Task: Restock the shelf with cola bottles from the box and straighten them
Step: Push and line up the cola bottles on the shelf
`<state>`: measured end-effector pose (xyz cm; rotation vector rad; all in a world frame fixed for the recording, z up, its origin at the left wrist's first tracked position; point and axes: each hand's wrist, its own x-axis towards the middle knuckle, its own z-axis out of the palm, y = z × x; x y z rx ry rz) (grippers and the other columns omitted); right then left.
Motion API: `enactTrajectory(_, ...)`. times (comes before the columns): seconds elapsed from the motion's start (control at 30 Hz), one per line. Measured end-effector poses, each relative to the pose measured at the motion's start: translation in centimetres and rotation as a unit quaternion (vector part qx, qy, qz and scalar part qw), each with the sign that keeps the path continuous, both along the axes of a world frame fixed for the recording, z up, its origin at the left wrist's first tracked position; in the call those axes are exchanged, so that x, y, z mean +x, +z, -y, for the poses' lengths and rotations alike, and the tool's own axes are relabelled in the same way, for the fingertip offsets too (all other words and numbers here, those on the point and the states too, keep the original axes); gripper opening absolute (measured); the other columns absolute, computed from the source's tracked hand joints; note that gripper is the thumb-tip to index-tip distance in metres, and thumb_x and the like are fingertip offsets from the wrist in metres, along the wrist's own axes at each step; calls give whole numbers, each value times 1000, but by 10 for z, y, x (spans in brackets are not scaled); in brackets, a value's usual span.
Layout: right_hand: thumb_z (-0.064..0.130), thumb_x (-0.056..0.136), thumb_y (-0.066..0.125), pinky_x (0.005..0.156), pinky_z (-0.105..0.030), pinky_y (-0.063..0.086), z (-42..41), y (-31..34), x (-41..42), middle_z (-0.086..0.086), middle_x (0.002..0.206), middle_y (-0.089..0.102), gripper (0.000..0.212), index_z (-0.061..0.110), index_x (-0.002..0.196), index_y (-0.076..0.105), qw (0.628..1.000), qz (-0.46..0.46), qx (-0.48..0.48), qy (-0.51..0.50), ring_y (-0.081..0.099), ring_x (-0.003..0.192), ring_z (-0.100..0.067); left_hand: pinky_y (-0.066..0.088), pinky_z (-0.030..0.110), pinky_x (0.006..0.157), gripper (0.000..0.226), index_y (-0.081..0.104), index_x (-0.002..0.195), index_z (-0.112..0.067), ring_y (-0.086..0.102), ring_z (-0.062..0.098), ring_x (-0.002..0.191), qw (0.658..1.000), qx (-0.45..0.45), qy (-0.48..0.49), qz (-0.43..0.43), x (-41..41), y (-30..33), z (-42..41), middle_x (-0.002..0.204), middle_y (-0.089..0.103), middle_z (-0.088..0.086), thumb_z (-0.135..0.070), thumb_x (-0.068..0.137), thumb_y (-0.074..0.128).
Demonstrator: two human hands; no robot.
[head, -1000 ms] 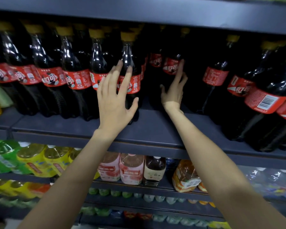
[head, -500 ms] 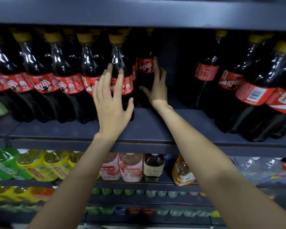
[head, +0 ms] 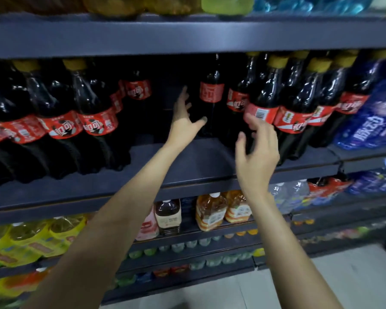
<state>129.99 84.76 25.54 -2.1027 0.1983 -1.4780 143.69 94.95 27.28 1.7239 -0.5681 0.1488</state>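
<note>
- Two bare hands raised at dark cola shelf (head: 194,161), forearms reaching up from below.
- Left hand (head: 183,121) deep in gap between bottle groups: fingers straight, spread, thumb out to the right beside back-row cola bottle (head: 211,97); contact unclear from blur, nothing grasped.
- Right hand (head: 257,152) nearer shelf front: fingers loosely curved, released, fingertips (head: 251,118) at red label of front cola bottle (head: 264,103); touching or just short, cannot tell, not wrapped round it.
- Cola bottles: tall glossy dark plastic, waisted necks, yellow caps, red wrap labels with white script and barcode, ribbed dark bases.
- Left group of cola bottles (head: 94,121) stands well left of the gap; right group (head: 303,108) packed tight, leaning slightly, front row overlapping back row.
- Bare matte shelf board showing in the gap between groups, under both wrists.
- Blue-wrapped bottle packs (head: 374,121) just right of cola, crinkly shiny film.
- Upper shelf: yellow-green and blue bottle bases, edge only.
- Lower shelf: orange juice bottles (head: 223,211), brown tea bottle (head: 168,216), pink drink bottle (head: 146,226) partly hidden by left forearm, yellow-green bottles (head: 31,239) at left.
- Pale floor (head: 354,275) bottom right.
</note>
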Motion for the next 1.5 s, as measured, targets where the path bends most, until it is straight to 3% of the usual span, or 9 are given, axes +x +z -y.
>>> enactTrajectory(0.07,8,89,56,100,-22,36,4,-3,1,-16,125,53,40,0,128,50,998,-17,5,-59,49,115,-26,27,35,114,105,3,151,-12,24,26,142,994,-35,-47,-87,15,5,16,156,15,14,5,69,68)
enactTrajectory(0.17,13,87,59,101,-35,41,2,-10,5,-19,136,44,53,2,135,41,992,-45,8,-117,43,123,-31,27,43,115,116,0,151,-17,27,24,141,986,-33,-85,-140,31,6,27,157,19,11,-6,54,61)
enactTrajectory(0.33,17,83,67,101,-45,40,-4,-19,16,-16,141,39,70,6,142,32,980,-71,44,-179,42,125,-32,41,17,96,90,17,148,-7,44,22,126,996,0,-32,-80,29,-1,29,144,40,16,3,77,71)
enactTrajectory(0.47,22,80,72,100,-42,40,-8,-28,23,-14,140,40,78,7,144,30,971,-97,80,-205,44,121,-30,38,22,96,88,39,140,-12,47,20,122,996,74,52,-7,27,-9,26,137,43,11,-28,67,85)
enactTrajectory(0.73,28,69,82,93,-41,40,-14,-23,60,-12,129,46,94,19,143,25,939,-47,188,-284,48,113,-27,44,19,83,82,41,133,-12,58,14,109,990,67,118,21,8,-9,22,122,62,3,-41,67,83)
enactTrajectory(0.93,17,67,82,88,-42,39,-14,-16,74,-11,119,50,89,23,138,29,916,14,242,-319,44,104,-23,52,41,89,92,41,133,-10,63,23,106,974,95,195,63,-11,-18,-17,113,66,6,-55,63,80)
enactTrajectory(1.2,20,84,69,99,-24,33,-32,-33,44,-12,133,36,79,14,148,24,977,-10,211,4,36,121,-16,44,33,90,88,38,138,-14,59,25,113,947,70,308,52,-19,-19,-51,120,63,7,-50,68,78)
enactTrajectory(1.37,21,87,68,103,-14,35,-47,-20,57,-1,135,33,82,15,150,16,958,-55,198,199,39,125,-14,47,40,89,94,21,148,-18,62,32,106,933,56,354,39,-10,-13,-47,128,58,11,-41,75,76)
enactTrajectory(1.5,13,89,64,108,-29,36,-52,-16,74,17,132,28,85,22,151,6,937,-107,179,280,34,125,2,47,42,89,90,19,149,-11,56,36,116,920,69,375,86,-4,-16,-48,142,42,15,-32,81,73)
